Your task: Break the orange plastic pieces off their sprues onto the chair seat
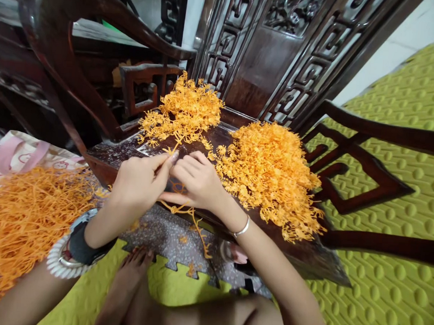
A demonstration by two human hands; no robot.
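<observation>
My left hand pinches a thin orange plastic strand between thumb and forefinger, above the front edge of a dark wooden chair seat. Close beside it, my right hand is closed with its fingers curled. An orange strand hangs from below the right hand towards the floor; what lies inside those fingers is partly hidden. On the seat are two heaps of small orange spidery plastic pieces: a smaller heap at the back left and a larger heap to the right.
At the left, a mass of loose orange strands lies by a white bag with pink handles. The chair has curved arms and a carved back. Yellow-green bumpy mats cover floor at the right and under my feet.
</observation>
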